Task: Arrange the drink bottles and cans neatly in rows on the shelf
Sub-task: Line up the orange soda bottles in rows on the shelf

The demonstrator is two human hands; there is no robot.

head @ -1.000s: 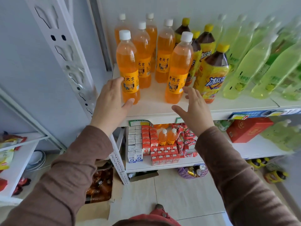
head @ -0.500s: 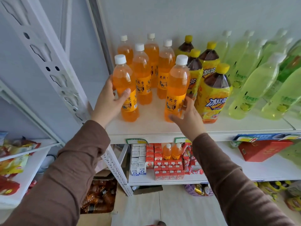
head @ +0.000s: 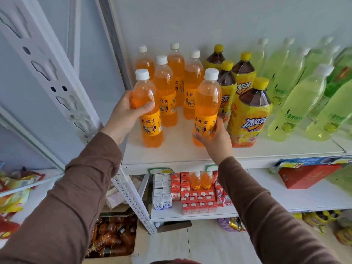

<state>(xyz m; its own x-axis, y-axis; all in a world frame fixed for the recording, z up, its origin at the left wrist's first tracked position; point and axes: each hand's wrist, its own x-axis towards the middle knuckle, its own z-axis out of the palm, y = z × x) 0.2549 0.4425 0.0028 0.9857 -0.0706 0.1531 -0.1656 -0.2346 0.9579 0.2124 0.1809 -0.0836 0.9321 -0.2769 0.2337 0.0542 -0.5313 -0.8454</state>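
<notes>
Orange soda bottles stand upright at the shelf [head: 171, 155] front: the left hand [head: 123, 115] grips the left front bottle [head: 147, 107], the right hand [head: 216, 138] the right front bottle [head: 206, 107]. Slide both straight back (bases flat) behind-row aligned, labels forward.
</notes>
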